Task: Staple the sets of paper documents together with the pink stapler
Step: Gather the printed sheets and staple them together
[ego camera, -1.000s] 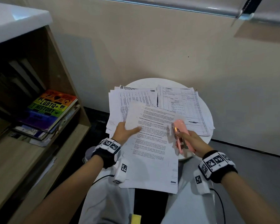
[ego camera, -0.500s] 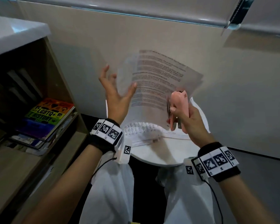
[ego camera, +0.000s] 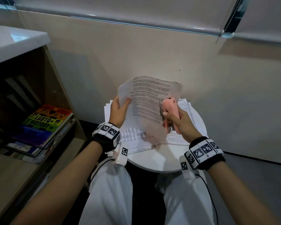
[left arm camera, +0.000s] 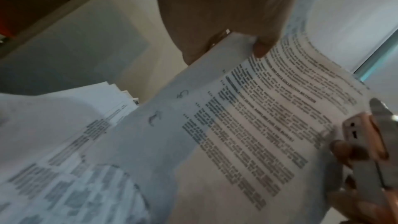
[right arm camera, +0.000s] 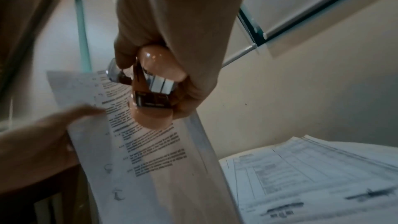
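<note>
A set of printed pages [ego camera: 146, 101] is held up tilted above the round white table [ego camera: 159, 163]. My left hand [ego camera: 119, 108] grips its left edge, thumb on the front of the pages [left arm camera: 258, 125]. My right hand [ego camera: 175, 119] grips the pink stapler [ego camera: 169, 111] at the set's right edge, where the sheet [right arm camera: 150, 151] runs under the stapler [right arm camera: 155, 91]. Whether the stapler clamps the paper I cannot tell. Other loose documents [ego camera: 183, 127] lie spread on the table.
A wooden shelf unit [ego camera: 44, 120] stands at the left with a stack of books, a rainbow-covered one [ego camera: 49, 119] on top. A beige wall [ego camera: 152, 54] rises right behind the table. My white-trousered knees [ego camera: 110, 192] sit under the table's near rim.
The set came up off the table a second ago. My left hand, spread open half a second ago, has now taken hold of its left edge; the pages have dropped lower.
</note>
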A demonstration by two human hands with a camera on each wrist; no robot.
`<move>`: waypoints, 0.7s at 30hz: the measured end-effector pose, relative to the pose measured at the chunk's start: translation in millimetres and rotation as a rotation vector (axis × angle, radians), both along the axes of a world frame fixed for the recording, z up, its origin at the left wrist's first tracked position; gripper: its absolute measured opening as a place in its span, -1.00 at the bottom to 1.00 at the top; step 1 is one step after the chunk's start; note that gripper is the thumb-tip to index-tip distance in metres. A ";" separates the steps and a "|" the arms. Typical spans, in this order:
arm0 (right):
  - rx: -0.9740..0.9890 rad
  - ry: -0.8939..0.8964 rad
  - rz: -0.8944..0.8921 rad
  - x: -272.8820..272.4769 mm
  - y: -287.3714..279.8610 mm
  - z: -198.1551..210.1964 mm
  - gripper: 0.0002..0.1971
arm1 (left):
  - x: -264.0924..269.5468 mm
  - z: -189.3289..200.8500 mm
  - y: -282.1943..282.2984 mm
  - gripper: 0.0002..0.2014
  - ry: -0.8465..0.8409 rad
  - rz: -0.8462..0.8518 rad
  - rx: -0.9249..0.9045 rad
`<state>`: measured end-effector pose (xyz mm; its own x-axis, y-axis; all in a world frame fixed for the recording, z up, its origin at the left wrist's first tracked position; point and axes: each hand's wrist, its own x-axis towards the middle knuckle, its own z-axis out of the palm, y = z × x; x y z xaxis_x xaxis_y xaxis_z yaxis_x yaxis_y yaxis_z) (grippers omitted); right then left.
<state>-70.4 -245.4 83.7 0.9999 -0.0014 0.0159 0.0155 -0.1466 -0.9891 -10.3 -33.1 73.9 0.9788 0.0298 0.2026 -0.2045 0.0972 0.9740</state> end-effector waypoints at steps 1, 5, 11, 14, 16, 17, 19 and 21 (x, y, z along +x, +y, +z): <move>-0.004 0.018 -0.010 1.9 -1.2 -2.6 -0.55 | 0.9 -2.9 1.2 -0.75 0.017 -0.013 0.006; 0.098 0.026 -0.180 6.2 -5.3 7.2 -0.58 | -3.5 7.0 5.7 -0.71 -0.038 -0.016 0.010; 0.367 -0.336 -0.295 4.9 26.9 91.9 -0.56 | -24.5 7.5 7.9 -0.69 -0.018 -0.063 -0.009; 0.411 -0.365 -0.357 19.3 61.8 118.5 -0.80 | -41.6 -0.6 4.8 -0.70 0.015 -0.091 -0.016; 0.427 -0.305 -0.418 35.2 84.5 122.2 -0.90 | -53.1 -5.5 2.4 -0.72 0.019 -0.091 -0.018; 0.427 -0.275 -0.444 43.5 94.7 119.9 -0.92 | -58.3 -7.7 2.2 -0.73 0.021 -0.089 -0.015; 0.370 -0.235 -0.479 57.8 111.5 109.3 -0.89 | -65.1 -11.7 3.6 -0.75 0.032 -0.082 -0.012; 0.292 -0.221 -0.483 66.1 124.0 96.6 -0.87 | -67.0 -15.4 6.4 -0.77 0.033 -0.076 -0.007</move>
